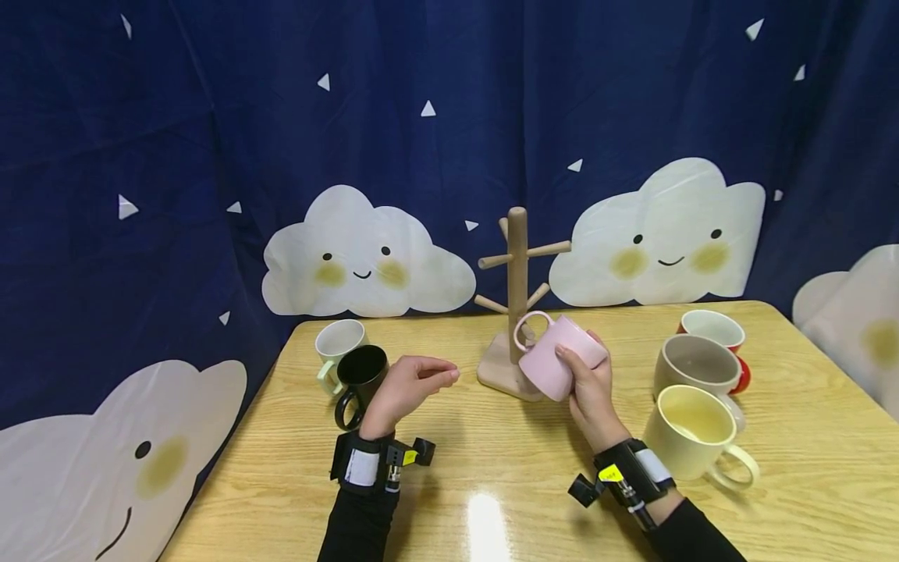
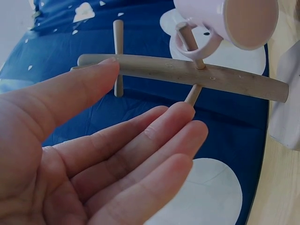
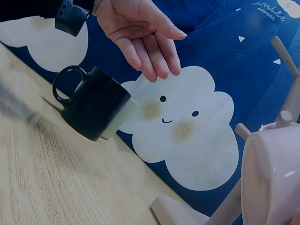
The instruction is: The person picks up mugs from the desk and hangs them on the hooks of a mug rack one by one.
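My right hand [image 1: 593, 390] grips a pink mug [image 1: 562, 361] by its body, tilted, its handle toward the wooden mug tree [image 1: 517, 273]. In the left wrist view, the pink mug's handle [image 2: 211, 47] appears to loop around a lower peg [image 2: 187, 37]; how far along it sits I cannot tell. The mug also fills the lower right of the right wrist view, hiding most of the fingers. My left hand [image 1: 410, 390] is held in the air left of the tree, holding nothing, fingers loosely extended. Nearest it in the head view is a black mug [image 1: 362, 371].
A pale green-handled mug [image 1: 340, 339] stands behind the black one. On the right stand a yellow mug [image 1: 691, 433], a grey-beige mug [image 1: 695, 363] and a white-and-red mug [image 1: 712, 326], close beside my right forearm. A dark blue curtain [image 1: 421, 47] hangs behind the wooden table [image 1: 281, 499].
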